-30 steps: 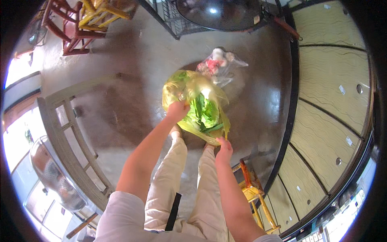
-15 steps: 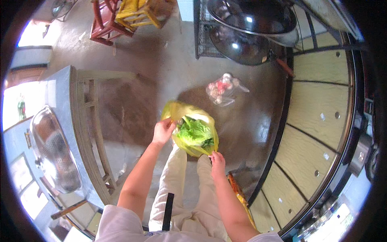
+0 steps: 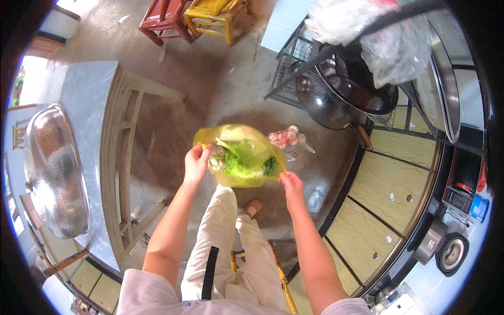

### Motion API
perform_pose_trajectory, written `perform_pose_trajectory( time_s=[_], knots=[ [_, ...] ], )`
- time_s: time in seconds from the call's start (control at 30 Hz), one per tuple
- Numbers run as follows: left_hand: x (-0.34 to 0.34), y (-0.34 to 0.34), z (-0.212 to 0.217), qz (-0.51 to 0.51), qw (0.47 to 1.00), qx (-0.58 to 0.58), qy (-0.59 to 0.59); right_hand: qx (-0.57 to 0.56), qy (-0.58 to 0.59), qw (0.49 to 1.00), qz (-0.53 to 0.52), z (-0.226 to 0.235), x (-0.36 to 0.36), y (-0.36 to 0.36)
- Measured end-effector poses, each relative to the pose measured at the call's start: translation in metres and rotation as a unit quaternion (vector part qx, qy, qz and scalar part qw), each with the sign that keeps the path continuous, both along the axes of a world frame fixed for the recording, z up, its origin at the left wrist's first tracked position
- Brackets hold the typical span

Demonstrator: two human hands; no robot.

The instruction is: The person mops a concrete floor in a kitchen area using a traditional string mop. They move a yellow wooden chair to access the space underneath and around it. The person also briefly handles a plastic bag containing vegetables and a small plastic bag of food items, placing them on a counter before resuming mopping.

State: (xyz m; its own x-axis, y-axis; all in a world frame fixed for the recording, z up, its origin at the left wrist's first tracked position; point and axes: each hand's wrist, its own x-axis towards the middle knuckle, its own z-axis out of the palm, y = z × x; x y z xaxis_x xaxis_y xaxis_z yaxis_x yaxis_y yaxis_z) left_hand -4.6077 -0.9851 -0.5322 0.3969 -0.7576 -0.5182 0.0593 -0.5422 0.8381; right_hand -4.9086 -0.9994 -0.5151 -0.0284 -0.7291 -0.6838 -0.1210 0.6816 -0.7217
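Note:
A yellow translucent plastic bag [image 3: 241,178] hangs stretched between my two hands, in front of my knees. Leafy green lettuce [image 3: 242,164] lies inside it, with darker leaves on the right and something pale on the left that I cannot name. My left hand [image 3: 196,164] pinches the left edge of the bag's opening. On the opposite edge my right hand [image 3: 292,187] is closed around a corner of the yellow plastic. Just beyond the bag, a clear plastic bag with red and white contents [image 3: 290,137] lies on the floor, partly hidden.
A grey table [image 3: 94,94] stands at the left, with a perforated metal colander [image 3: 56,173] on it. Cream cabinets [image 3: 373,205] line the right. Black woks [image 3: 325,100] rest on a rack at the far right. Red [image 3: 164,22] and yellow [image 3: 212,18] stools stand at the back.
Both hands have spread apart, pulling the yellow bag's opening wider sideways. The view has shifted, and a foot and part of a yellow stool beneath me now show.

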Motion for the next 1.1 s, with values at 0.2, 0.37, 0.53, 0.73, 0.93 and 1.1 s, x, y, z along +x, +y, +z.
perform_pose_trajectory(
  time_s=[0.2,0.37,0.53,0.73,0.93,1.1],
  knots=[
    [0.011,-0.038,-0.038,-0.093,0.995,0.005,-0.035,-0.055,0.092,0.993,-0.041,-0.029,-0.003,-0.067],
    [0.004,-0.088,-0.062,-0.192,0.980,0.014,-0.044,-0.136,0.155,0.971,-0.124,-0.058,-0.014,-0.130],
    [-0.011,-0.114,-0.088,-0.241,0.969,0.024,-0.042,-0.145,0.188,0.966,-0.101,-0.083,-0.018,-0.155],
    [-0.027,-0.105,-0.132,-0.218,0.976,0.028,0.003,-0.169,0.188,0.967,-0.036,-0.119,-0.024,-0.159],
    [-0.049,-0.110,-0.139,-0.244,0.968,0.017,-0.056,-0.170,0.222,0.956,0.085,-0.147,-0.051,-0.159],
    [-0.052,-0.101,-0.150,-0.248,0.960,0.014,-0.131,-0.159,0.310,0.912,0.216,-0.160,-0.070,-0.140]
  ],
)
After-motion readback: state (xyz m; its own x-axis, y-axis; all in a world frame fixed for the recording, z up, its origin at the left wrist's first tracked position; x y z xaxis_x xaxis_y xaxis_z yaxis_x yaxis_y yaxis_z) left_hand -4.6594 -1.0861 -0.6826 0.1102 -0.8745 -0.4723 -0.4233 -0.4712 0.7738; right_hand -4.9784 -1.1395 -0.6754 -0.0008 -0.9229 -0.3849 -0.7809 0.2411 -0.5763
